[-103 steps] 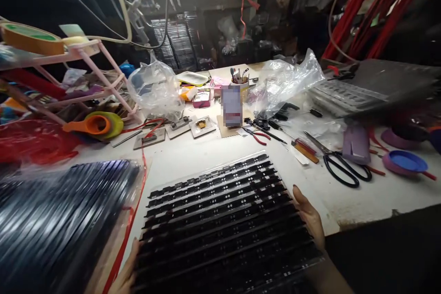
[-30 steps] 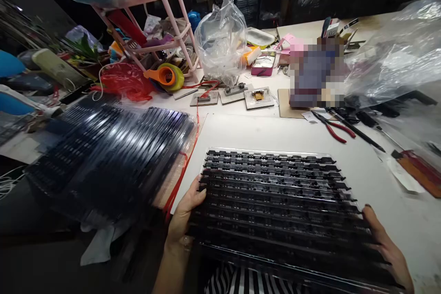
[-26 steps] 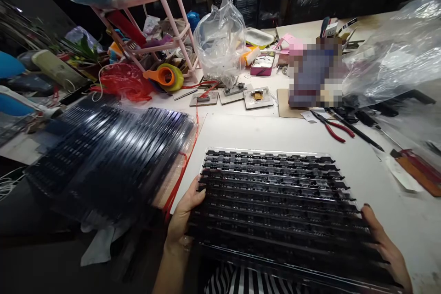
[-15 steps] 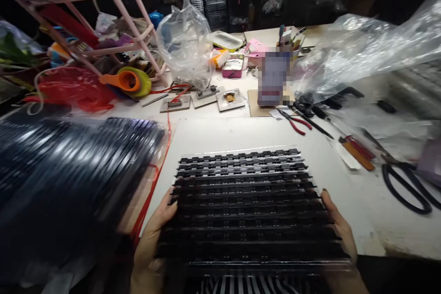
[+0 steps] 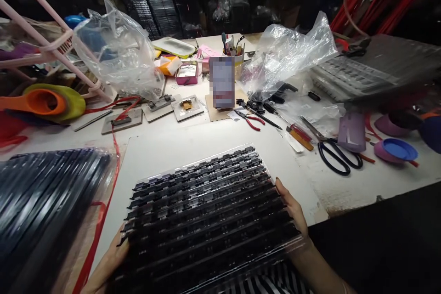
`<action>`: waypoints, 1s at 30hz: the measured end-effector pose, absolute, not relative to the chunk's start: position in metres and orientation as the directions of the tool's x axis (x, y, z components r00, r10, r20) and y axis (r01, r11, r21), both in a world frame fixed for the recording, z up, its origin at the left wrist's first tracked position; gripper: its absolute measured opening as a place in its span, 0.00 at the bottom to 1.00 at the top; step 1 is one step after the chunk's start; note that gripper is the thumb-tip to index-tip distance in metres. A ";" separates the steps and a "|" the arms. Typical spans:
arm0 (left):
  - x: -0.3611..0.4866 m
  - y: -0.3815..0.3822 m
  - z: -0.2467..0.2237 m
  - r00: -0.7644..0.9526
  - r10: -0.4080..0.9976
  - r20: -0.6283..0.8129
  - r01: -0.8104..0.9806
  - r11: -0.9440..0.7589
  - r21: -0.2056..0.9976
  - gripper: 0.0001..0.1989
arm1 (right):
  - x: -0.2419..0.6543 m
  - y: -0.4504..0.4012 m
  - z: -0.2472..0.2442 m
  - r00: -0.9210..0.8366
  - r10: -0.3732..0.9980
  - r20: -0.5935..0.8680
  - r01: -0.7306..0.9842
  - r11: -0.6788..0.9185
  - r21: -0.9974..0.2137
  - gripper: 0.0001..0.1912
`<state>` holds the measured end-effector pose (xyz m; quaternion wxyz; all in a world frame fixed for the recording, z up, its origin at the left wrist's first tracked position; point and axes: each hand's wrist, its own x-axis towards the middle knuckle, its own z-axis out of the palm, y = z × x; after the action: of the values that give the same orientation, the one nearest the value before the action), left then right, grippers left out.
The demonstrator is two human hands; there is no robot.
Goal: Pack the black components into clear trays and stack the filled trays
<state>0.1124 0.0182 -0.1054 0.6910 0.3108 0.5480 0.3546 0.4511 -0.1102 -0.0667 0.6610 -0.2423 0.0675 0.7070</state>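
Note:
Both hands hold a clear plastic tray (image 5: 272, 177) filled with rows of small black parts (image 5: 206, 206). My left hand (image 5: 115, 255) grips its left edge, the thumb near the ends of the rows and the other fingers hidden. Along the right edge, my right hand (image 5: 292, 209) is closed on the tray with its fingers partly underneath. The tray is tilted in view, its right side higher, above the near part of a white board (image 5: 155, 149). What exactly the black parts are, I cannot make out.
A stack of dark trays (image 5: 51, 193) in plastic stands at left, beside a red ribbon (image 5: 99, 225). Red-handled pliers (image 5: 253, 121), scissors (image 5: 336, 154) and a purple cup (image 5: 351, 131) lie to the right. Clear plastic bags (image 5: 289, 55) and a pixelated upright device (image 5: 222, 80) are farther back.
The camera view has turned right, so the bench things appear farther left and more of the right side shows. The tray, still in both hands, now looks tilted, its right side higher.

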 end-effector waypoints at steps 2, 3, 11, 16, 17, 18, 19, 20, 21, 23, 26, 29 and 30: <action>0.119 0.006 -0.094 0.145 0.768 -0.624 -0.229 0.640 0.734 0.32 | 0.451 -0.110 -0.066 0.019 0.899 -0.437 -0.968 -0.092 -0.233 0.19; 0.121 -0.001 -0.089 0.186 0.755 -0.629 -0.308 0.653 0.692 0.29 | 0.451 -0.110 -0.066 0.046 0.899 -0.436 -0.968 -0.068 -0.242 0.19; 0.133 -0.024 -0.082 0.295 0.826 -0.481 -0.577 0.555 0.600 0.28 | 0.451 -0.112 -0.067 0.093 0.879 -0.468 -0.968 -0.030 -0.250 0.21; 0.147 -0.024 -0.069 0.225 0.810 -0.542 -0.502 0.573 0.648 0.30 | 0.450 -0.112 -0.064 0.063 0.859 -0.508 -0.962 -0.083 -0.259 0.19; 0.150 -0.024 -0.066 0.208 0.820 -0.533 -0.500 0.557 0.663 0.31 | 0.450 -0.112 -0.064 0.063 0.856 -0.512 -0.961 -0.087 -0.264 0.19; 0.152 -0.024 -0.064 0.193 0.831 -0.522 -0.499 0.541 0.677 0.31 | 0.450 -0.112 -0.065 0.063 0.854 -0.516 -0.959 -0.091 -0.268 0.19; 0.154 -0.025 -0.062 0.182 0.838 -0.514 -0.497 0.529 0.688 0.31 | 0.451 -0.113 -0.065 0.063 0.853 -0.517 -0.958 -0.095 -0.272 0.18; 0.155 -0.025 -0.061 0.175 0.841 -0.512 -0.494 0.525 0.693 0.32 | 0.451 -0.113 -0.066 0.061 0.854 -0.517 -0.956 -0.099 -0.276 0.18; 0.156 -0.026 -0.060 0.173 0.839 -0.516 -0.489 0.528 0.695 0.32 | 0.451 -0.113 -0.067 0.057 0.856 -0.514 -0.955 -0.104 -0.279 0.18; 0.155 -0.027 -0.059 0.175 0.827 -0.534 -0.477 0.546 0.689 0.32 | 0.452 -0.114 -0.069 0.041 0.860 -0.509 -0.953 -0.119 -0.278 0.19; 0.149 -0.028 -0.062 0.155 0.808 -0.568 -0.459 0.568 0.683 0.31 | 0.452 -0.115 -0.071 0.012 0.867 -0.498 -0.956 -0.136 -0.260 0.20; 0.141 -0.022 -0.073 0.095 0.798 -0.595 -0.367 0.583 0.724 0.31 | 0.452 -0.116 -0.071 -0.001 0.872 -0.489 -0.961 -0.136 -0.239 0.21; 0.138 -0.018 -0.079 0.072 0.801 -0.594 -0.329 0.581 0.744 0.31 | 0.452 -0.116 -0.070 -0.003 0.873 -0.487 -0.963 -0.134 -0.234 0.21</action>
<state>0.1383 -0.0179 -0.0787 0.6998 0.2151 0.5486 0.4038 0.4516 -0.1158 -0.0705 0.6527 -0.2691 0.0833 0.7033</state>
